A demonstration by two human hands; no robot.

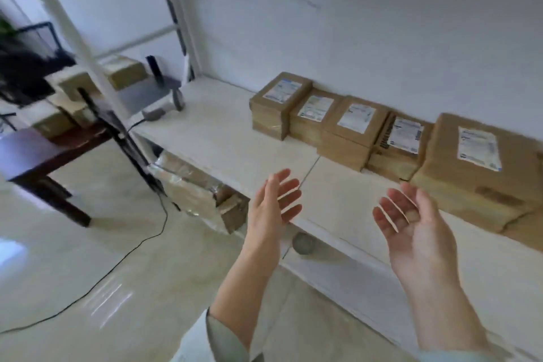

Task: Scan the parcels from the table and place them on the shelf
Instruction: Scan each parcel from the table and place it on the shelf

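- Left hand (271,203) and right hand (411,217) hover empty over the shelf (223,138) edge, fingers spread, palms facing, likely freed for the next pickup
- Parcels (352,126) line the back wall, labels up, leaving the front free
- More boxes (88,88) wait on the table (35,153), well apart at left

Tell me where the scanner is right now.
In the head view, the scanner sits at the far left end of the white shelf, beside the grey tray, well left of the row of parcels; neither hand holds it.

Parcel storeroom, labelled parcels (346,123), shelf (223,132)
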